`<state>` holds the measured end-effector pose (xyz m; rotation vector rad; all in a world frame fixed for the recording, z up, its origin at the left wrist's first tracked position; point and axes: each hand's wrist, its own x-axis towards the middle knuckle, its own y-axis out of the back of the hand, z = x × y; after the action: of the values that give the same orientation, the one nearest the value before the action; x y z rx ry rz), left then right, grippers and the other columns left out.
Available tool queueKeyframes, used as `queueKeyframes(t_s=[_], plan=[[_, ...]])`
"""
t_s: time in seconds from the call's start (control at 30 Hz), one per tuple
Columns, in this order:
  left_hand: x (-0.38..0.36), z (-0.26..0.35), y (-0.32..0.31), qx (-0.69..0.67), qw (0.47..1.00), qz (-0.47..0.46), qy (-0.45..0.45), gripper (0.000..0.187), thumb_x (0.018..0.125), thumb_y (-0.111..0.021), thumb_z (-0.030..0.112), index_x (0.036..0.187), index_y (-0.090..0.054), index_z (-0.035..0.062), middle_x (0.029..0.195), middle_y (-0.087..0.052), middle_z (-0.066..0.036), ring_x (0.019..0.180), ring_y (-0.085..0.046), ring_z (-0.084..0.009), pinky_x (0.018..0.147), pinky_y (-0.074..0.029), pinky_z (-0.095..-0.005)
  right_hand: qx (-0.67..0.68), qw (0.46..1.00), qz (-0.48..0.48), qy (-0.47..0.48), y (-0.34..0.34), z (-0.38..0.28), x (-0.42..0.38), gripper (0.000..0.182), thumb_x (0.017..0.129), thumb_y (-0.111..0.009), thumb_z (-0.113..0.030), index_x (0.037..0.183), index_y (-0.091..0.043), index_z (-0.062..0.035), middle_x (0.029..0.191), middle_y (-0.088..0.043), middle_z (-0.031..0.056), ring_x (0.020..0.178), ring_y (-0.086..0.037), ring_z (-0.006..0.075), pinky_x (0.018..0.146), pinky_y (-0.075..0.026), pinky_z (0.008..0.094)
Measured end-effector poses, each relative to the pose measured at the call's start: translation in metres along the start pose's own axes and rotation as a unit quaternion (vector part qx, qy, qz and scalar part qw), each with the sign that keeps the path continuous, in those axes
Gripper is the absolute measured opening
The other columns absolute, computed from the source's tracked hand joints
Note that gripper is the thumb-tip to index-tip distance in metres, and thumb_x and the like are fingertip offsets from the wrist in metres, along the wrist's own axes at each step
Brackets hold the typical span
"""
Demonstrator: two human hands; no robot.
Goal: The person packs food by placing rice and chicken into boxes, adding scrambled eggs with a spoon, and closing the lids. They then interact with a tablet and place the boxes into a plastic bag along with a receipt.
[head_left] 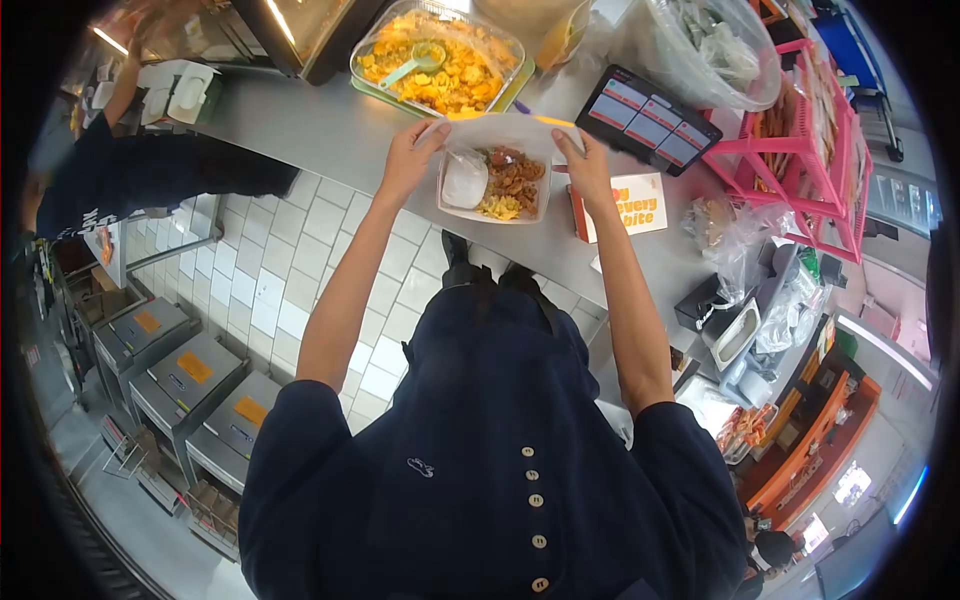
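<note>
My left hand [407, 158] and my right hand [586, 166] pinch the two far corners of the raised white lid [497, 128] of a paper food box [488, 215]. The box stands on the steel counter near its front edge. Inside lie yellow rice [503, 204], brown pieces of meat [520, 178] and a round whitish item [465, 180] at the left. Close to my right wrist is a printed orange and white box [640, 205]. Beyond the lid sits a large tray of yellow rice [450, 95] with a pale green scoop [412, 66] in it.
A tablet [648, 118] leans behind my right hand. Pink baskets [790, 145] and a clear plastic tub [735, 85] stand on the right. Another person [110, 185] works at the left end of the counter [270, 120]. Metal bins [190, 370] line the floor at left.
</note>
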<state>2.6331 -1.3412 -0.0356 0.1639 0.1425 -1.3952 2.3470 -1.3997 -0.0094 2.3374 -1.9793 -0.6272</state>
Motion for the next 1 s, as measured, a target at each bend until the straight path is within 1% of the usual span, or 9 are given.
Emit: queueKeyframes(t_s=[0.03, 0.07, 0.3, 0.43, 0.53, 0.63, 0.8, 0.93, 1.0], plan=[[-0.002, -0.005, -0.002, 0.006, 1.0, 0.012, 0.007, 0.039, 0.096, -0.067, 0.032, 0.114, -0.068, -0.0028, 0.102, -0.071, -0.01, 0.092, -0.064, -0.0152, 0.085, -0.051, -0.0305, 0.044, 0.999, 0.019, -0.024, -0.004, 0.007, -0.002, 0.052, 0.093, -0.069, -0.038, 0.122, -0.064, 0.0039, 0.112, -0.069, 0.0166, 0.099, -0.065, 0.0192, 0.081, -0.055, 0.0337], [-0.003, -0.008, -0.003, 0.013, 0.999, 0.026, 0.013, 0.039, 0.098, -0.064, 0.032, 0.116, -0.067, -0.0029, 0.105, -0.07, -0.009, 0.096, -0.064, -0.0151, 0.088, -0.051, -0.0308, 0.033, 0.999, 0.009, -0.017, -0.004, 0.012, 0.0, 0.045, 0.097, -0.065, -0.037, 0.121, -0.066, 0.0007, 0.112, -0.068, 0.0088, 0.1, -0.063, 0.0155, 0.082, -0.056, 0.0319], [-0.002, 0.002, 0.008, -0.082, 0.986, 0.111, -0.091, 0.042, 0.104, -0.053, 0.036, 0.109, -0.068, -0.0031, 0.102, -0.072, -0.008, 0.094, -0.067, -0.0178, 0.083, -0.051, -0.0301, -0.086, 0.996, -0.006, -0.027, -0.001, 0.0, -0.009, 0.041, 0.098, -0.062, -0.035, 0.125, -0.064, -0.004, 0.116, -0.068, 0.0097, 0.102, -0.063, 0.0186, 0.082, -0.052, 0.0326], [0.044, 0.011, 0.054, 0.205, 0.94, 0.264, -0.07, 0.033, 0.097, -0.064, 0.033, 0.103, -0.072, 0.0022, 0.093, -0.071, -0.009, 0.088, -0.067, -0.0209, 0.083, -0.049, -0.0358, -0.081, 0.996, -0.01, -0.027, -0.003, -0.023, -0.031, 0.038, 0.097, -0.062, -0.03, 0.125, -0.064, -0.004, 0.117, -0.068, 0.0123, 0.107, -0.061, 0.0227, 0.093, -0.046, 0.0348], [0.08, 0.011, 0.073, 0.41, 0.863, 0.253, -0.151, 0.028, 0.09, -0.07, 0.032, 0.101, -0.073, 0.0055, 0.092, -0.066, -0.012, 0.086, -0.066, -0.0278, 0.08, -0.05, -0.0402, -0.103, 0.993, -0.023, 0.052, -0.002, -0.036, -0.037, 0.038, 0.093, -0.064, -0.019, 0.127, -0.061, -0.0024, 0.122, -0.066, 0.018, 0.116, -0.059, 0.0281, 0.105, -0.04, 0.0363], [0.102, 0.018, 0.078, 0.531, 0.823, 0.16, -0.121, 0.023, 0.088, -0.071, 0.03, 0.097, -0.074, 0.0087, 0.1, -0.065, -0.014, 0.103, -0.061, -0.0322, 0.083, -0.049, -0.0443, -0.142, 0.981, 0.007, 0.129, 0.002, -0.041, -0.048, 0.041, 0.089, -0.062, -0.009, 0.13, -0.059, -0.0065, 0.13, -0.062, 0.0169, 0.125, -0.055, 0.0318, 0.109, -0.038, 0.0382], [0.126, 0.024, 0.083, 0.504, 0.857, 0.085, -0.057, 0.025, 0.086, -0.072, 0.032, 0.092, -0.075, 0.0087, 0.102, -0.068, -0.014, 0.097, -0.065, -0.0334, 0.08, -0.051, -0.0453, -0.123, 0.957, 0.131, 0.227, 0.005, -0.074, -0.085, 0.041, 0.086, -0.059, 0.0, 0.127, -0.06, -0.0071, 0.135, -0.058, 0.0132, 0.13, -0.051, 0.0303, 0.11, -0.038, 0.0382], [0.117, 0.033, 0.072, 0.533, 0.837, 0.101, -0.069, 0.025, 0.086, -0.071, 0.032, 0.088, -0.075, 0.0072, 0.097, -0.07, -0.014, 0.09, -0.068, -0.0347, 0.078, -0.052, -0.0456, 0.03, 0.975, 0.113, 0.191, -0.023, -0.095, -0.113, 0.027, 0.087, -0.06, 0.0, 0.114, -0.064, -0.0019, 0.124, -0.064, 0.0106, 0.119, -0.057, 0.0234, 0.101, -0.043, 0.0339], [0.123, 0.019, 0.076, 0.521, 0.848, 0.069, -0.062, 0.027, 0.087, -0.071, 0.034, 0.087, -0.075, 0.0071, 0.096, -0.07, -0.015, 0.09, -0.068, -0.035, 0.077, -0.052, -0.0452, 0.011, 0.974, 0.08, 0.212, -0.043, -0.099, -0.118, 0.023, 0.088, -0.06, -0.002, 0.11, -0.066, -0.0021, 0.12, -0.066, 0.011, 0.116, -0.059, 0.024, 0.099, -0.045, 0.0342]])
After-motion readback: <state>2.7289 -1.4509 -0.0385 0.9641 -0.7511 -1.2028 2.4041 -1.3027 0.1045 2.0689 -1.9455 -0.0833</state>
